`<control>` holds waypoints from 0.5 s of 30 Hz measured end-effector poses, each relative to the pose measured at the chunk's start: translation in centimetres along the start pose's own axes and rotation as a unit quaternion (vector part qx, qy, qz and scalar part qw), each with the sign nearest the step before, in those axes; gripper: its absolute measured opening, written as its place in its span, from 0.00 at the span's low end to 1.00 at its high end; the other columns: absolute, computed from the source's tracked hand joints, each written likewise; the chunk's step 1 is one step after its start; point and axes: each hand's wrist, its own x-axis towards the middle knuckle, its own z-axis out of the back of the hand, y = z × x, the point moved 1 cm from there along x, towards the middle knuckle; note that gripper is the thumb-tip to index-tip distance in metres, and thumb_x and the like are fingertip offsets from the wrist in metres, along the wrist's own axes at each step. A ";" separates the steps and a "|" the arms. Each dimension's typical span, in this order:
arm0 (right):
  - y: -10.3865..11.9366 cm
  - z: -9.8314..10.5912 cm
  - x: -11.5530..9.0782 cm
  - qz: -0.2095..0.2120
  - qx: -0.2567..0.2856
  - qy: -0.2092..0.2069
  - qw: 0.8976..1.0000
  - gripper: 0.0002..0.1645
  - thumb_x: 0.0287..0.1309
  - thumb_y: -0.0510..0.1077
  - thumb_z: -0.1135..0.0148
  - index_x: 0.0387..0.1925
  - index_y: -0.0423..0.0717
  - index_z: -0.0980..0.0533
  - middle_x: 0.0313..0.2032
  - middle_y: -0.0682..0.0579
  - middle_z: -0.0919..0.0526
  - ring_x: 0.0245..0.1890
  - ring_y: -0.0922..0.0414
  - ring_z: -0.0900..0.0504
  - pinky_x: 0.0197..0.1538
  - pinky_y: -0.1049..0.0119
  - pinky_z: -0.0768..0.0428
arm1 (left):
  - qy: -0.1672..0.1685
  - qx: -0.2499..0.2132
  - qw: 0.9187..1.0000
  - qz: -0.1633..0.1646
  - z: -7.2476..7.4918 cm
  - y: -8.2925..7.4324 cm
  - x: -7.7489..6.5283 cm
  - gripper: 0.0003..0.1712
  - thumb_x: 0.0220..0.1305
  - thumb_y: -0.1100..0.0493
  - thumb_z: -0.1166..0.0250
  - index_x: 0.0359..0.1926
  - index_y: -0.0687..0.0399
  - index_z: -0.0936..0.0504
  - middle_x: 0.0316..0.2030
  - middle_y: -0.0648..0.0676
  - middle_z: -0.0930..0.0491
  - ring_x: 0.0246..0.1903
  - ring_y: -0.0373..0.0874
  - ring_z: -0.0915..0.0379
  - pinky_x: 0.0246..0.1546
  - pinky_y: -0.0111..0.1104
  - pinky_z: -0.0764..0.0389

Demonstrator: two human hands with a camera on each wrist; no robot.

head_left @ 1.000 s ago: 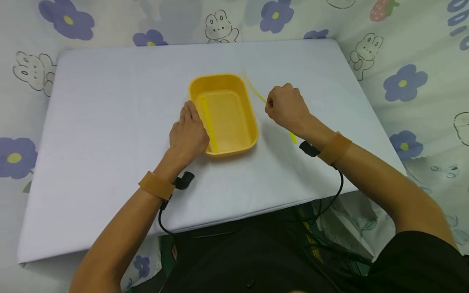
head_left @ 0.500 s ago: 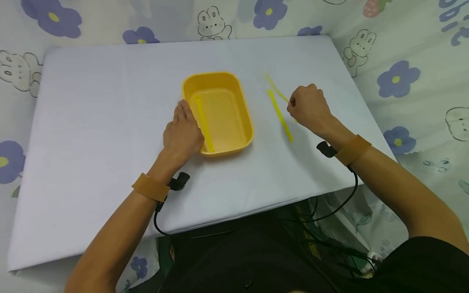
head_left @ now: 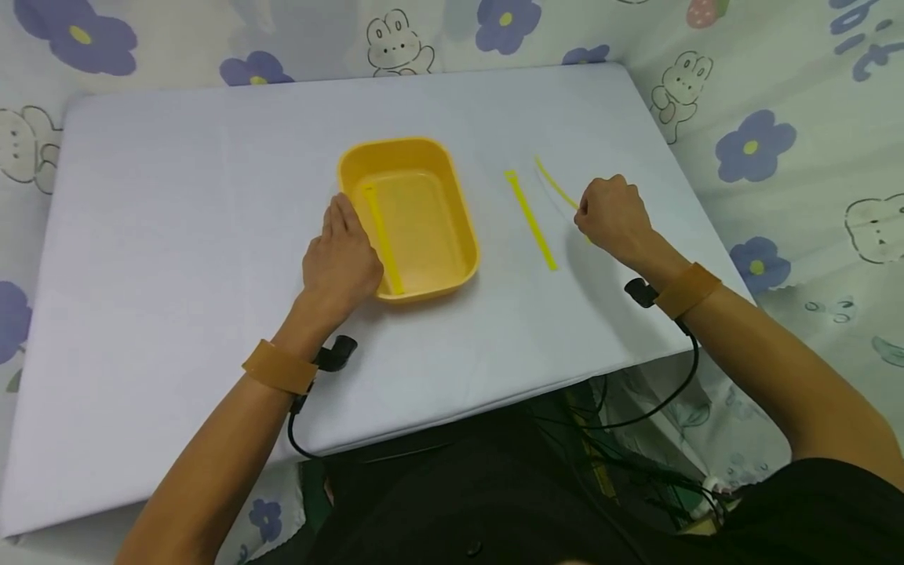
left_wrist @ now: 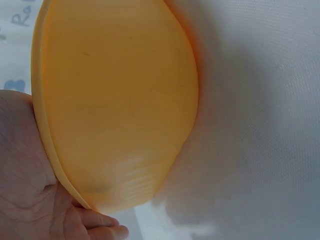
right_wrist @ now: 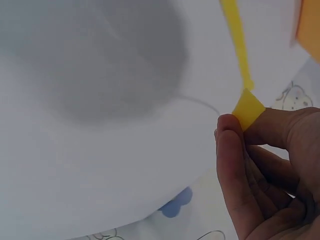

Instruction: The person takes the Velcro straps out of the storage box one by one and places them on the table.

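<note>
My left hand (head_left: 341, 255) grips the left near side of a yellow plastic tray (head_left: 462, 196). Its fingers lie along the left rim; in the left wrist view the palm (left_wrist: 25, 170) is against the tray's rim (left_wrist: 40, 90). Inside the tray, a flat yellow strip (head_left: 384, 239) lies along the left side. To the right, my right hand (head_left: 616, 213) pinches another thin yellow strip (head_left: 558, 187) above the table; it curves away from the hand, and the fingertips hide part of it. Between tray and right hand, one more yellow strip (head_left: 533, 221) lies flat, with a slightly wider far end.
A white cloth covers the table (head_left: 176, 235), whose near edge runs just before the person. Patterned curtains (head_left: 318, 39) hang behind and at the sides. Each wrist wears a brown band (head_left: 280, 366) with a small black camera (head_left: 641, 293) and a cable.
My right hand has moved right, away from the tray, carrying its strip and uncovering the one on the table. The left hand stays at the tray. The head view has shifted slightly.
</note>
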 end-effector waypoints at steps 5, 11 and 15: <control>-0.6 -0.6 0.3 -0.012 -0.020 0.014 1.000 0.16 0.63 0.35 0.48 0.35 0.30 0.15 0.33 0.34 0.14 0.19 0.48 0.19 0.21 0.62 0.22 | -0.003 0.001 1.000 0.002 0.1 0.1 -0.1 0.42 0.73 0.59 0.64 0.74 0.72 0.78 0.77 0.72 0.71 0.78 0.65 0.66 0.72 0.58 0.44; -0.9 -1.6 0.5 -0.008 -0.080 0.020 0.997 0.14 0.63 0.33 0.51 0.27 0.31 0.21 0.22 0.41 0.23 0.15 0.52 0.29 0.17 0.65 0.30 | -0.014 0.001 1.000 -0.005 0.0 0.1 -0.2 0.42 0.73 0.60 0.63 0.74 0.73 0.77 0.77 0.73 0.69 0.78 0.65 0.65 0.71 0.58 0.43; -0.8 -2.3 0.3 0.018 -0.125 0.012 0.992 0.12 0.64 0.33 0.48 0.30 0.30 0.21 0.23 0.39 0.23 0.17 0.50 0.27 0.19 0.63 0.27 | -0.017 0.000 1.000 -0.010 0.0 0.0 -0.1 0.42 0.72 0.60 0.64 0.74 0.74 0.76 0.77 0.74 0.68 0.77 0.66 0.64 0.71 0.59 0.43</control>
